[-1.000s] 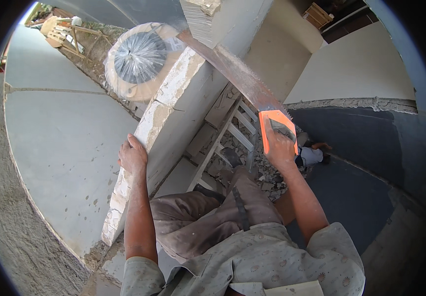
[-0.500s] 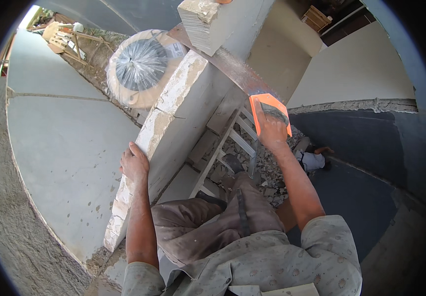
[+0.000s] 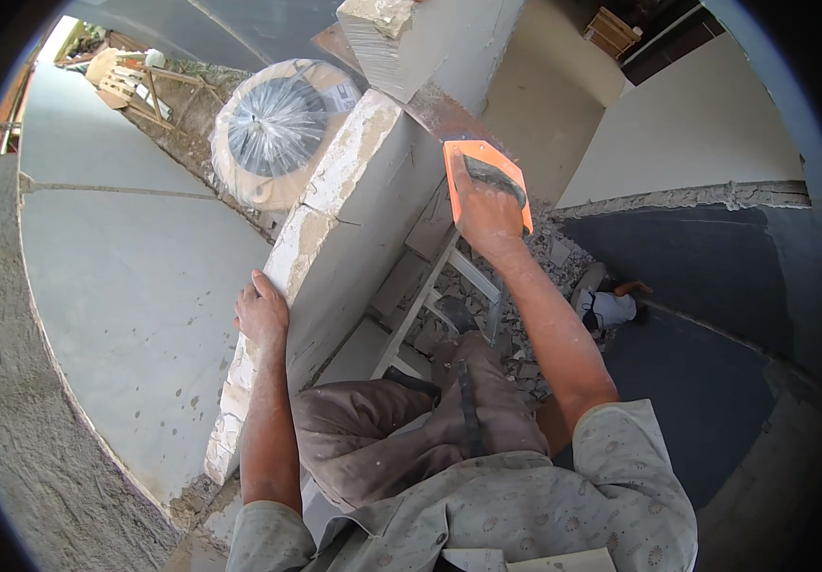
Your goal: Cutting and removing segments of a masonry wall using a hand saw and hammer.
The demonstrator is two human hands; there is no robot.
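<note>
An orange-handled handsaw point(image 3: 451, 114) is in my right hand point(image 3: 492, 214), the fingers closed round its grip. Its rusty blade runs between the end of a pale block wall point(image 3: 373, 162) and a light block point(image 3: 396, 48) at the top. The blade's far end shows again beyond that block; the stretch between is hidden. On the left, my left hand point(image 3: 262, 313) is clasped over the wall's rough white top edge, fingertips hidden over the far side. A crack crosses the wall's top between my left hand and the saw.
A plastic-wrapped round item point(image 3: 273, 133) stands behind the wall. Below me, a metal ladder point(image 3: 473, 276) stands over broken rubble point(image 3: 525, 329). Another person point(image 3: 609, 307) is low down at the right. A wooden frame point(image 3: 139, 86) lies at the far left, and a crate point(image 3: 611, 33) at the upper right.
The saw has slid up and to the left, so its handle is nearer the wall and less blade shows on my side. My right arm followed; my left hand stays put.
</note>
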